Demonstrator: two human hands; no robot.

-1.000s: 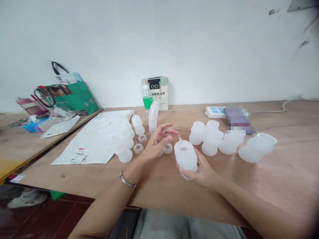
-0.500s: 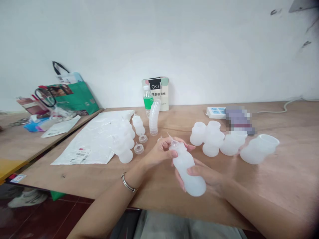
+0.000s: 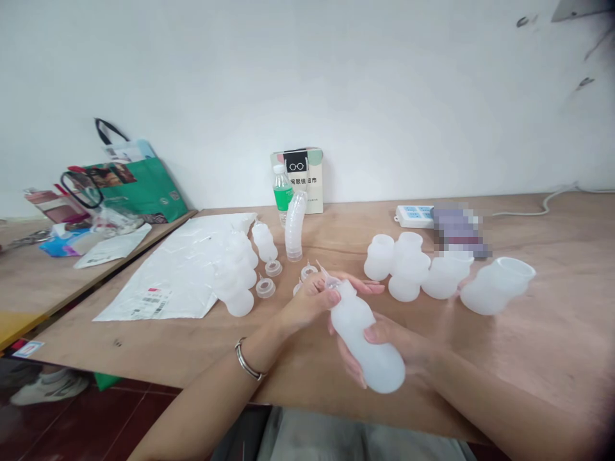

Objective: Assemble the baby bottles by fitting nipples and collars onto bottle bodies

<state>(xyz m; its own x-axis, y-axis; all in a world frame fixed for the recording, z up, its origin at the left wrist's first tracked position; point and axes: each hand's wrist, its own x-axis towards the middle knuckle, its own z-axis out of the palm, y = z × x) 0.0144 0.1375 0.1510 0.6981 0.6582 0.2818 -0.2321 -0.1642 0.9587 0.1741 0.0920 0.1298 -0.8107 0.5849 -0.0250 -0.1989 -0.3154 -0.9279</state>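
translucent white plastic, soft-looking: the squeeze bottle point(image 3: 365, 336) lies tilted in the lower middle of the frame, base toward the camera, nozzle pointing up-left. the right hand point(image 3: 401, 349) cradles its body from below, its grip closed round the wide part, which steadies it. the left hand point(image 3: 312, 301) has its grip pinched narrow on the nozzle cap point(image 3: 330, 289), fingertips at the neck, apparently turning or seating it. a bangle point(image 3: 246, 360) sits on that wrist.

just beyond, on the wooden counter point(image 3: 552, 346), about four loose caps point(image 3: 265, 288) lie left of centre. further left, a cluster of capped bottles point(image 3: 235, 275), perhaps five, stands on a white mailer bag point(image 3: 163, 282). to the right, five open bottle bodies point(image 3: 408, 269) are grouped, the rightmost tipped over. behind, one curved stack of nested pieces point(image 3: 294, 227), one water bottle point(image 3: 281, 192), one box point(image 3: 307, 176), one power strip point(image 3: 414, 216). a green bag point(image 3: 139, 186) is at upper left.
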